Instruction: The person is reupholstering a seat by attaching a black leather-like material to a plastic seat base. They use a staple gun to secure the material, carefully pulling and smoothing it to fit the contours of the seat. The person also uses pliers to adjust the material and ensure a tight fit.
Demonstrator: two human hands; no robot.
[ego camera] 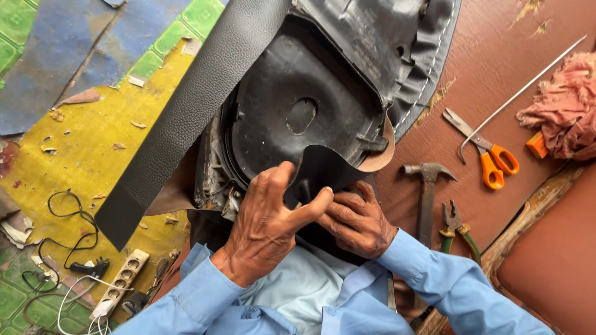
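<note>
Currently both hands are pinching the cover edge on the seat: left hand beside right hand.

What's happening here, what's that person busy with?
A person in a blue shirt works both hands on an upturned black seat base. The left hand and right hand press the black cover edge at its rim. A hammer, pliers and orange scissors lie nearby.

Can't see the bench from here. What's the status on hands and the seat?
Left hand and right hand both pinching black cover at near edge of upturned seat base. Hammer and pliers lie right, clear of hands.
</note>
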